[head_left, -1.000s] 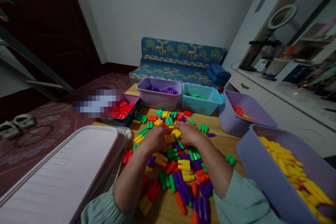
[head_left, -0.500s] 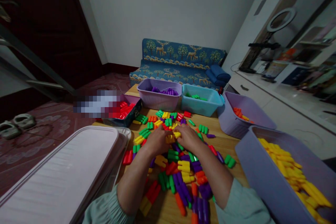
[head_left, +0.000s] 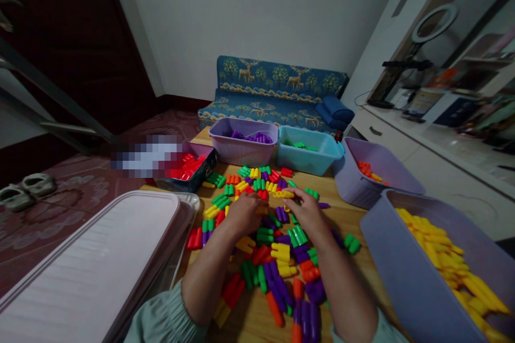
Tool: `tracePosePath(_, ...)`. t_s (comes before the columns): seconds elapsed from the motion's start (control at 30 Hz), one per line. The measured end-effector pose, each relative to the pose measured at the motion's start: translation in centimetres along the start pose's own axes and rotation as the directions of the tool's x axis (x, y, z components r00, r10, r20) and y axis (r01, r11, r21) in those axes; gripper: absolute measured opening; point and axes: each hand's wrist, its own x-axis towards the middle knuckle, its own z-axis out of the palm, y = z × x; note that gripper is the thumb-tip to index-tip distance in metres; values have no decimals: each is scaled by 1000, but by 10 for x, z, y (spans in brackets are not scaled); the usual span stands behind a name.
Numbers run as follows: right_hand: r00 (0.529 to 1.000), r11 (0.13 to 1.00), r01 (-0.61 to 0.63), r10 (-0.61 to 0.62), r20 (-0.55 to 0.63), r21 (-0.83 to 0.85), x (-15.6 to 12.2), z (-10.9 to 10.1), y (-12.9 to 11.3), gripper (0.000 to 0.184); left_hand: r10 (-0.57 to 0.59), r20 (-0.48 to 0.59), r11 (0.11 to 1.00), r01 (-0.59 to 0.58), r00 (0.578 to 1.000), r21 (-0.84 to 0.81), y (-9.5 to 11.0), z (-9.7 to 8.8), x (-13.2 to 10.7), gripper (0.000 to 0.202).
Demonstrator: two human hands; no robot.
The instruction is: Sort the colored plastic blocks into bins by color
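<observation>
Plastic building blocks made of joined tubes, in yellow, green, red, orange and purple, lie heaped over the wooden table (head_left: 333,198). My right hand (head_left: 308,210) pinches a yellow building block (head_left: 282,193) between thumb and fingers, just above the far part of the heap. Beside it, my left hand (head_left: 246,214) is closed low over the pile, its fingers curled round a yellow block (head_left: 262,209) that is mostly hidden. Closer to me lie a yellow block (head_left: 280,251), a green block (head_left: 296,236) and several purple ones.
Behind the heap stand a purple bin (head_left: 243,153) with purple blocks and a blue bin (head_left: 308,161) with green ones. Right are a bin (head_left: 352,182) of orange pieces and a bin (head_left: 396,246) of yellow ones. Left are a box (head_left: 197,174) of red blocks and white lids (head_left: 92,262).
My right hand has moved right and slightly away from my left, now raising a yellow block from the pile. My left hand has stayed nearly in place.
</observation>
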Motion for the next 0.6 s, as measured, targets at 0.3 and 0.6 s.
tracePosePath(0.3, 981, 861, 47, 57, 187, -506, -9, 1, -11, 28, -32, -23, 983, 36, 999, 181, 2, 2, 2, 38)
tracePosePath(0.6, 969, 785, -49, 187, 160, -617, -8, -5, -16, 35, -132, -55, 972, 140, 990, 189, -13, 1, 2, 30)
